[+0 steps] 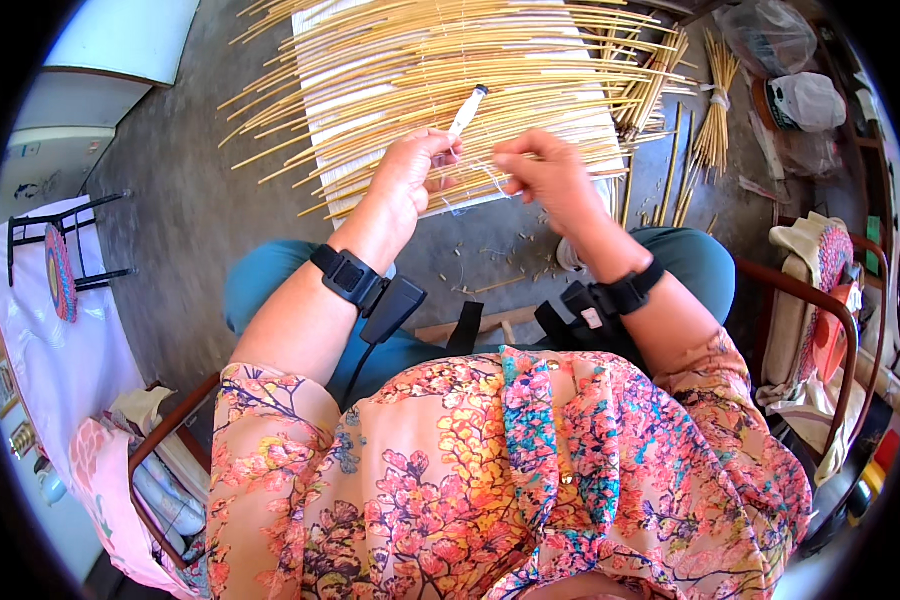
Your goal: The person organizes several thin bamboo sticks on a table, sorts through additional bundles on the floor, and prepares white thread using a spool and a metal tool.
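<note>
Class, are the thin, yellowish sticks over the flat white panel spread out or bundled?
Spread out: the sticks lie side by side, white panel showing between them.

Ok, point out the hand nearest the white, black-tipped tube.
The left hand: the tube meets it at its lower end, while the right hand is apart from the tube.

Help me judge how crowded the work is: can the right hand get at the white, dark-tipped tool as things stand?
Likely yes: the white tool pokes out of the left hand, its dark end uncovered, and the right hand is close by; only thin thread seems to hang between them.
</note>
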The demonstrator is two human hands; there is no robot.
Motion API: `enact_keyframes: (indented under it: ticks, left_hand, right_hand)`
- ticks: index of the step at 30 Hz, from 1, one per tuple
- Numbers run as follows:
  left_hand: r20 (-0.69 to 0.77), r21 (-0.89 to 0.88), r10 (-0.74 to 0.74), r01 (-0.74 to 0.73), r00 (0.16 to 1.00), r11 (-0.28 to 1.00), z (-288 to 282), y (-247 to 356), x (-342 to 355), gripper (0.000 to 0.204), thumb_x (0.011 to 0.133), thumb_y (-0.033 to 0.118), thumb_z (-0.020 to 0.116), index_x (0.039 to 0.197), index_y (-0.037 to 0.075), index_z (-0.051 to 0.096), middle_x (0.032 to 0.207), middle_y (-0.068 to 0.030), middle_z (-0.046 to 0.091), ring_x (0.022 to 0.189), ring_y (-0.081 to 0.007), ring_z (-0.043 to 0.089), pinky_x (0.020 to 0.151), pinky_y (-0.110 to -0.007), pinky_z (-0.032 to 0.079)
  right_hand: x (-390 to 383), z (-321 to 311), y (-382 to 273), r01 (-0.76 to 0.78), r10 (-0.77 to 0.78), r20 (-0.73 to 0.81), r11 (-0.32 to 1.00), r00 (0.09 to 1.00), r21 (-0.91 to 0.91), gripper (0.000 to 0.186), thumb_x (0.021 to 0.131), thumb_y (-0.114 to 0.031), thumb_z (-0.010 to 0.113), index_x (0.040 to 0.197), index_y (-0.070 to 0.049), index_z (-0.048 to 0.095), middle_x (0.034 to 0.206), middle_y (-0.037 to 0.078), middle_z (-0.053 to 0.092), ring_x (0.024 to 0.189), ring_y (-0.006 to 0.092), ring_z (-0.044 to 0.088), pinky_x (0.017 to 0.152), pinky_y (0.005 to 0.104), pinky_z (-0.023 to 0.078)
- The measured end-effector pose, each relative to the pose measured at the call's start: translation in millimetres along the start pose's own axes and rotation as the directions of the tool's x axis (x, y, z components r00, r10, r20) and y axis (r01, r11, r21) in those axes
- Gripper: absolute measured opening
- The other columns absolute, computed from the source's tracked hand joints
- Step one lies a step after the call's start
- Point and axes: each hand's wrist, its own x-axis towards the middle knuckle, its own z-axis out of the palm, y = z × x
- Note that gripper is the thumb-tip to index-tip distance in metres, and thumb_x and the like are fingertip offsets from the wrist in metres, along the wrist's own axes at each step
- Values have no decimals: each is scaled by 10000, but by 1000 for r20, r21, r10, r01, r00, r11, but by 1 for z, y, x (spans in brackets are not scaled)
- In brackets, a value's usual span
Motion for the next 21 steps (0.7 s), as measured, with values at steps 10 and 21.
enact_keyframes:
  ticks: [10,21]
  left_hand:
    - [-90,-31,196,-199,976,979,2,11,43,17,796,139,555,793,123,555,751,-27,628,705,-110,533,635,-285,418]
    - [-221,105,355,-340,908,934,7,-5,46,62,784,101,522,781,51,560,680,-70,619,565,-103,542,463,-209,370]
  right_hand:
    - [-195,-224,-125,592,-605,-659,752,447,-290,142,877,-90,566,950,28,598,845,95,618,618,72,477,518,177,377]
    - [-446,-451,-54,558,-408,-861,808,302,-187,242,861,-163,610,1007,25,569,833,59,615,629,74,524,511,165,408]
